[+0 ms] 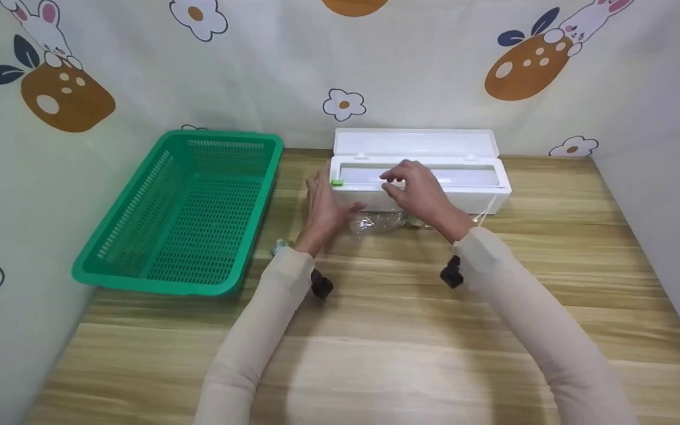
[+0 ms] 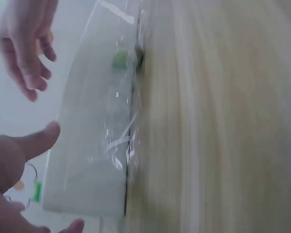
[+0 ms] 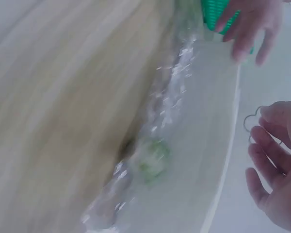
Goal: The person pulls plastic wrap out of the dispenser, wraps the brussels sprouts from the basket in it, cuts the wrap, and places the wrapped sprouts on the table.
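A white cling film dispenser box (image 1: 473, 198) stands near the back wall with its lid (image 1: 414, 143) tipped back and a pale roll (image 1: 360, 175) inside. My left hand (image 1: 322, 208) is at the box's left end, fingers extended and thumb in front, beside a small green slider (image 1: 336, 183). Over the opening hovers my right hand (image 1: 419, 189), its fingers loosely bent and the thumb apart from them. Crumpled clear film (image 1: 375, 222) hangs along the box's front bottom edge. In the right wrist view, a blurred round green patch (image 3: 155, 160) shows at the film.
A green plastic basket (image 1: 248, 236) stands on the wooden table (image 1: 375, 354) to the left. A small crumpled bit (image 1: 281, 246) lies by my left wrist, partly hidden. Behind the box hangs a patterned cloth wall (image 1: 422, 77).
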Demonstrator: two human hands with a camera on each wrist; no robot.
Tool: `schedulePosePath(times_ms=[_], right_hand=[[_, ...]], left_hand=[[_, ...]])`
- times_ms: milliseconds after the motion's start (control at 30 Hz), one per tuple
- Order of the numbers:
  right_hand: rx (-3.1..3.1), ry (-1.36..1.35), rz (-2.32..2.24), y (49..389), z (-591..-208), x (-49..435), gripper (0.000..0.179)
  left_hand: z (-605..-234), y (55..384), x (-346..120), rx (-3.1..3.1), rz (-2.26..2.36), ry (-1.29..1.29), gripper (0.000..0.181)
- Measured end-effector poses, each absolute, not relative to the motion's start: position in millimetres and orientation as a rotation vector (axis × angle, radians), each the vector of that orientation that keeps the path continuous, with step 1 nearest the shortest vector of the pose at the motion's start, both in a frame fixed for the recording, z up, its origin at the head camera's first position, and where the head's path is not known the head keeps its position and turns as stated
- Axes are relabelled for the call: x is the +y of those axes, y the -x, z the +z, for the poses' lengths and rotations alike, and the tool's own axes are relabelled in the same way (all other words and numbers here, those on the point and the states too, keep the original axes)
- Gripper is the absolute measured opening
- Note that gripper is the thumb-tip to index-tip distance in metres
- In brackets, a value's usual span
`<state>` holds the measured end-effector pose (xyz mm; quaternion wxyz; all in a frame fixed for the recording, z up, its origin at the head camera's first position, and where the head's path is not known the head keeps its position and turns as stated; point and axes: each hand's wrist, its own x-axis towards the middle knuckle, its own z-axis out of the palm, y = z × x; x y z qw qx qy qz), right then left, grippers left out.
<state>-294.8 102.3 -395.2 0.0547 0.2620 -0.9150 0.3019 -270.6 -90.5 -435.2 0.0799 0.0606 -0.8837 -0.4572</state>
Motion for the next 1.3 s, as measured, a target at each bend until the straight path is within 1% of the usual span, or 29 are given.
schedulePosePath(times_ms=[67,233,367,500,733,800,900,1033,1133,1233,1300], right_hand=[[-2.792,-0.815,0.906,298.6,-391.9,87.8,0.023],[-2.850,-0.841,0.868,305.8,-388.9,55.0,0.027],[-2.867,-0.838,0.824,309.2,-391.9,37.7,0.030],[-2.850,-0.837,0.778,312.2,-397.0,26.6,0.029],[-2.790,-0.817,0.624,317.8,-403.9,11.1,0.015],[-2.756,-0.837,0.540,318.4,-405.1,8.2,0.014],[-2.679,-0.899,0.367,316.7,-408.4,6.6,0.022],[-2.606,-0.932,0.157,314.1,-412.1,11.8,0.034],[-2.642,-0.918,0.052,315.6,-408.4,26.9,0.027],[-2.704,-0.909,0.036,319.0,-403.5,60.4,0.022],[-2.732,-0.906,0.078,321.0,-401.8,94.4,0.025]], left_hand=[[-439.0,280.4,-98.1,-2.692,-1.358,-0.097,0.105],[-448.3,300.0,-114.6,-2.745,-1.339,0.021,0.086],[-455.9,309.3,-119.7,-2.679,-1.337,0.093,0.076],[-463.8,311.5,-121.1,-2.589,-1.352,0.168,0.068],[-466.9,312.2,-123.2,-2.536,-1.362,0.199,0.060],[-466.5,312.3,-123.2,-2.532,-1.366,0.179,0.056],[-467.0,313.2,-123.1,-2.530,-1.332,0.160,0.052],[-468.2,312.5,-122.6,-2.533,-1.350,0.170,0.056],[-467.6,311.9,-122.7,-2.529,-1.440,0.156,0.065],[-465.9,311.4,-121.5,-2.521,-1.481,0.114,0.075],[-464.7,311.2,-120.8,-2.524,-1.469,0.091,0.078]])
